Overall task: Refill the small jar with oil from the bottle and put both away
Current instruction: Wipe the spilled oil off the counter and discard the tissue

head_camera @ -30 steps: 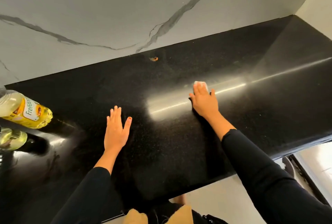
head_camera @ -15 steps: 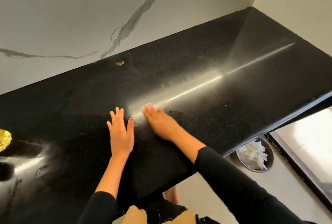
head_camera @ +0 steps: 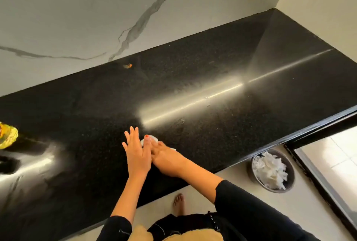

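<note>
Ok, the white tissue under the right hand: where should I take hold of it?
Probably its far edge. The white tissue lies flat on the countertop, pinned under the right hand, with the left hand close on its left. Mostly that far strip shows, so pinch it from above, far side.

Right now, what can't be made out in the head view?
Head view:
Oil bottle: cut off by the left edge; cap, level unseen.
Small jar: out of frame.
White tissue: mostly under the right hand; its grip unclear.
Orange speck: too small to identify.
</note>
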